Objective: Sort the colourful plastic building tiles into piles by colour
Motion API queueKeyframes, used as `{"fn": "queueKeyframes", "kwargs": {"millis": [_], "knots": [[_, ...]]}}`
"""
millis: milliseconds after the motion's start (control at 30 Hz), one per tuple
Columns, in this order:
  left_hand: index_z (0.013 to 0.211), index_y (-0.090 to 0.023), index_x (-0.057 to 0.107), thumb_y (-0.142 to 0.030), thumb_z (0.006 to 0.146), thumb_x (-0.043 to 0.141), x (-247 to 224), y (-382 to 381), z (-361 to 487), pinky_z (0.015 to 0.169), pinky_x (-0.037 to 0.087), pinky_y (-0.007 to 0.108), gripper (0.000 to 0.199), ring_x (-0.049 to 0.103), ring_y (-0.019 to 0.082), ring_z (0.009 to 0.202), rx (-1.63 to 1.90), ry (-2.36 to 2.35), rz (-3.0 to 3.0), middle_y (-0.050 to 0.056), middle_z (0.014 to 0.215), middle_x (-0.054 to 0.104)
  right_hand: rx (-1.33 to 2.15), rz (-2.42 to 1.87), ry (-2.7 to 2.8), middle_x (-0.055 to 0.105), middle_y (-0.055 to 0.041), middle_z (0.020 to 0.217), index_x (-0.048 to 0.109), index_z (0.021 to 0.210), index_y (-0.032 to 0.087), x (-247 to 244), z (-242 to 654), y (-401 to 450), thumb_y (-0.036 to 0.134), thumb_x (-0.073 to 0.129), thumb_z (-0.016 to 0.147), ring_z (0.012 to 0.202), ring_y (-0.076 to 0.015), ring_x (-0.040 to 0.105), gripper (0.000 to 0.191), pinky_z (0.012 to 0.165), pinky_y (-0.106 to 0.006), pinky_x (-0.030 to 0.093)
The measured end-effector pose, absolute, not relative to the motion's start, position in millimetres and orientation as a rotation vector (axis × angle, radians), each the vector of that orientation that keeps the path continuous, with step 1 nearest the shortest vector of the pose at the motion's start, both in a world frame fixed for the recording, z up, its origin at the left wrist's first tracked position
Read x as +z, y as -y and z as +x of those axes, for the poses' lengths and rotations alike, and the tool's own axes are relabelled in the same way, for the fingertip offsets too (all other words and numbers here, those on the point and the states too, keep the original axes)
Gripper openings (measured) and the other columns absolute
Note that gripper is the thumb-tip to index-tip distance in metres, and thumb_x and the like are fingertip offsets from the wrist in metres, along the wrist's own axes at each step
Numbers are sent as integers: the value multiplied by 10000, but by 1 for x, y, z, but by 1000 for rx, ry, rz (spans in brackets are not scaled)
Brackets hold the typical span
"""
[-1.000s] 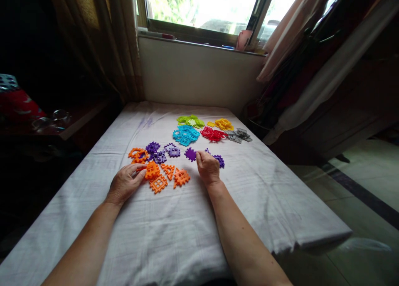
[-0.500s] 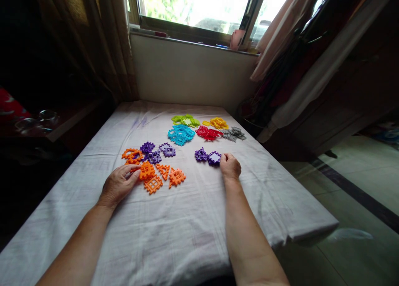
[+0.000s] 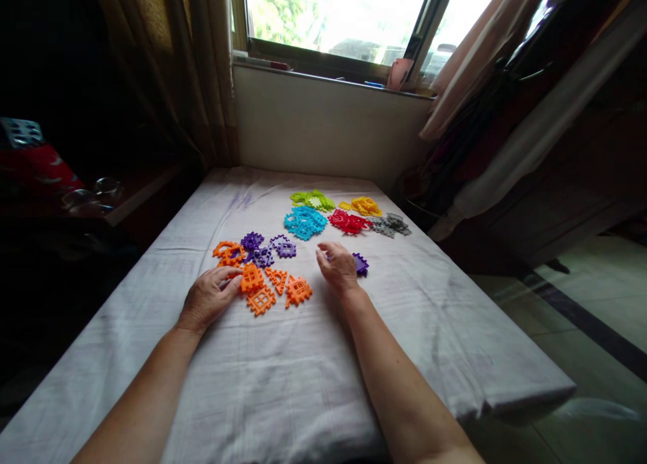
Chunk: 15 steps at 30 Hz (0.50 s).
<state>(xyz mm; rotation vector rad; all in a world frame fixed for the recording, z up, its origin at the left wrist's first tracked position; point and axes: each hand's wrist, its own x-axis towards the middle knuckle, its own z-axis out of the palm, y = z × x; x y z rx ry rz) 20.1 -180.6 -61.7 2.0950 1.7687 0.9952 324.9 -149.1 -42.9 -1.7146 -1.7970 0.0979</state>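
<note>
Right hand point(image 3: 337, 268) farther left, larger purple cluster point(image 3: 257, 255) between both hands point(image 3: 208, 297)

No readable text, label, brand, number or sign anywhere in view.

Straight ahead of you, bright daylight fills the window point(image 3: 333, 15), greenery at its left, and there on the sill point(image 3: 323, 77) sits a pink cup point(image 3: 399, 74), a small blue item point(image 3: 375, 84) lying just beside it! Over on your left, a brown curtain point(image 3: 166, 66) drops in heavy folds; below it, a dark ledge point(image 3: 144, 187) carries a glassy, clear item point(image 3: 108, 189) near a red patterned object point(image 3: 43, 169). Swing right: a pale pink cloth point(image 3: 468, 52) hangs by the window, a long whitish one point(image 3: 530, 130) slanting beside it. Down low, a dark band point(image 3: 581, 322) crosses your tiled floor point(image 3: 550, 369).
</note>
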Motion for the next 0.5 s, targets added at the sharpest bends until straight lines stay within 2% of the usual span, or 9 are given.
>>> {"fn": "queueKeyframes", "kwargs": {"millis": [100,233,333,500], "knots": [[898,-239,755,-537,788,493,-62,181,20,952,541,360,411,709,254,985,995,-1761,2085,64,993,787,154,-1582,2021,691,-80,1258,688,1224,244,-44,295,129,276,653,882,1143,-228,622,345,1020,-358,474],[900,-245,754,-541,792,496,-62,180,20,935,545,359,408,709,252,986,1001,-1746,2089,60,998,787,225,-1586,2169,601,-84,1417,661,1285,257,-51,276,113,288,710,841,1259,-251,565,447,1077,-394,453],[908,-238,752,-536,795,498,-61,181,21,936,544,365,407,708,253,986,995,-1739,2101,64,1006,785,237,-1612,2201,622,-70,1384,670,1276,257,-55,272,110,298,700,850,1257,-244,566,430,1076,-370,450],[923,-236,748,-525,802,502,-60,181,21,957,536,368,398,704,252,997,985,-1747,2112,61,1012,783,233,-1643,2213,699,-68,1241,717,1168,245,-54,273,115,291,655,891,1176,-230,606,288,1012,-339,467]]}}
